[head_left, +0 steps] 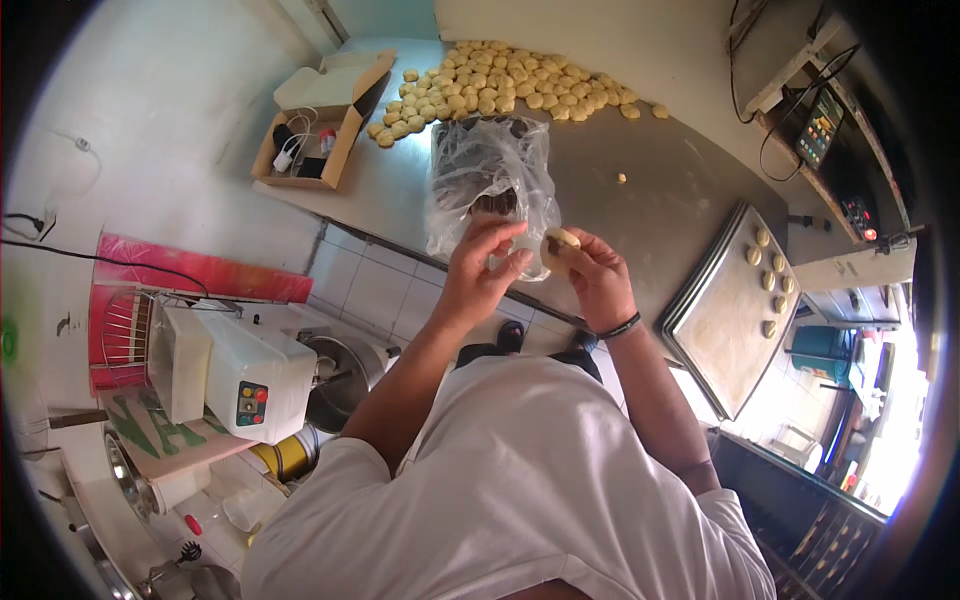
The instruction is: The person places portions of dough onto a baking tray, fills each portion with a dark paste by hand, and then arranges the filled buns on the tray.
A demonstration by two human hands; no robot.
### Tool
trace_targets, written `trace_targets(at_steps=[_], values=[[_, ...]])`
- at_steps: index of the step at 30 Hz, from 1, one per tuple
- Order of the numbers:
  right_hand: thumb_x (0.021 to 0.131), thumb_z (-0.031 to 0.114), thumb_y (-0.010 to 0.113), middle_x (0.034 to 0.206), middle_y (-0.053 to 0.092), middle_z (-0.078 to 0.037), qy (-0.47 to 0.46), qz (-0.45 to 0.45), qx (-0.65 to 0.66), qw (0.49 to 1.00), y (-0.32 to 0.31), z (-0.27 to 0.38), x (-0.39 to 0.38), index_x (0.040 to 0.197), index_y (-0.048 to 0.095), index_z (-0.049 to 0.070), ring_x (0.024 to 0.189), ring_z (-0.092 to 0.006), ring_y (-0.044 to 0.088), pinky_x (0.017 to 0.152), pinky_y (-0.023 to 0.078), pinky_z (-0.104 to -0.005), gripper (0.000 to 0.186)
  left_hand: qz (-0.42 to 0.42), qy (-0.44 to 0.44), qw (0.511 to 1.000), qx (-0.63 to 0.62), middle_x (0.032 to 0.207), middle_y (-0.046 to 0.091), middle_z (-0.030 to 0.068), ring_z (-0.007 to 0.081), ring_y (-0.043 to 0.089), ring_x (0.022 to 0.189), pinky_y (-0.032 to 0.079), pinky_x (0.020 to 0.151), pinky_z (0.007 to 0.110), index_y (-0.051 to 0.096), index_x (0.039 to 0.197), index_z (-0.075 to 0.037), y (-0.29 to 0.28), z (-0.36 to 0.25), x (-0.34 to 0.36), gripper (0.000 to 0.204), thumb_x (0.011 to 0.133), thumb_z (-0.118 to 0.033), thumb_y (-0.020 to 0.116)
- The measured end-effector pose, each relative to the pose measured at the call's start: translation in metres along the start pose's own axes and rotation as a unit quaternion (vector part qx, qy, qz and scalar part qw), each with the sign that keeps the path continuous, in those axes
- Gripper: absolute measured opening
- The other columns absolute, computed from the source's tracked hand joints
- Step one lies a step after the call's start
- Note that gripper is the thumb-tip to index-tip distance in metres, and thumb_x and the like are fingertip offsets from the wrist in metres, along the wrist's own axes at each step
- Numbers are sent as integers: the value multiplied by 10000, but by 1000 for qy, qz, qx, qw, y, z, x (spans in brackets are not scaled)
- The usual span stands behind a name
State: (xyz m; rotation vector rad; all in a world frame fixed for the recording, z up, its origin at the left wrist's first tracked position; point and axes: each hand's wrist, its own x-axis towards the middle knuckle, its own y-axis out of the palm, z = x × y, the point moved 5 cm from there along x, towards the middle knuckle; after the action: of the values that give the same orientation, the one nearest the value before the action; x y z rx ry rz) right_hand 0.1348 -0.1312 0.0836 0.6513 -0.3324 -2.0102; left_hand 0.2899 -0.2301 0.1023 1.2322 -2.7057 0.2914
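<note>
Between the thumb and fingers of my right hand [598, 275] is a piece of pale dough [561, 238] with a dark brown filling on it. My left hand [482, 268] is just to its left, thumb and fingers apart, with nothing visible in them. Beyond the left fingertips lies a clear plastic bag [450, 165] on the metal table [640, 225]; a dark brown mass [497, 203] shows at its near opening. Along the table's far side spreads a big heap of dough balls [480, 78]. A small dough scrap [621, 178] sits alone right of the bag.
Stacked baking trays [715, 345] lie at the table's right, several shaped dough pieces [770, 281] on top. An open cardboard box [345, 150] with a cable stands at the left edge. A white mixer [262, 365] with a metal bowl is lower left. A phone [821, 127] rests on a right-hand shelf.
</note>
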Motion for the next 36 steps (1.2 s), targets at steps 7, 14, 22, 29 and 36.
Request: trace_targets(at_steps=[7, 14, 22, 29, 36], values=[[967, 46, 607, 1080, 714, -82, -133, -26, -166, 977, -18, 25, -14, 1156, 672, -21, 953, -131, 677, 799, 543, -250, 211, 99, -149, 958, -223, 1169, 606, 84, 105, 613, 955, 535, 841, 264, 574, 1313, 5, 53, 19, 13, 429, 924, -97, 725], [927, 6, 556, 1081, 691, -95, 64, -17, 117, 991, -84, -16, -21, 1198, 660, -28, 892, -151, 667, 754, 543, -250, 293, 168, -43, 983, -57, 909, 659, 21, 115, 628, 786, 554, 745, 264, 623, 1120, 9, 92, 5, 18, 245, 915, -75, 727], [901, 67, 617, 1170, 611, -178, -137, -195, -513, 825, -152, -74, -40, 1288, 655, 58, 1011, -321, 663, 858, 559, -374, 389, 192, -298, 932, -80, 904, 686, 19, 153, 670, 821, 553, 719, 300, 712, 1053, -17, 164, 135, -1, 213, 932, -192, 712], [877, 29, 629, 1098, 629, -182, -216, -180, -612, 739, -145, -78, -38, 1239, 640, 86, 952, -355, 656, 831, 565, -410, 367, 284, -13, 937, 203, 1023, 709, 141, 291, 704, 939, 571, 808, 369, 751, 994, -19, 177, 133, 25, 162, 867, -98, 687], [820, 139, 721, 1073, 659, -115, -173, -72, -614, 766, -173, -49, -2, 1084, 707, 89, 911, -299, 676, 807, 571, -390, 269, 313, -103, 941, 70, 988, 671, 138, 215, 711, 920, 570, 800, 326, 703, 1079, 36, 159, 141, 21, 265, 820, -9, 729]])
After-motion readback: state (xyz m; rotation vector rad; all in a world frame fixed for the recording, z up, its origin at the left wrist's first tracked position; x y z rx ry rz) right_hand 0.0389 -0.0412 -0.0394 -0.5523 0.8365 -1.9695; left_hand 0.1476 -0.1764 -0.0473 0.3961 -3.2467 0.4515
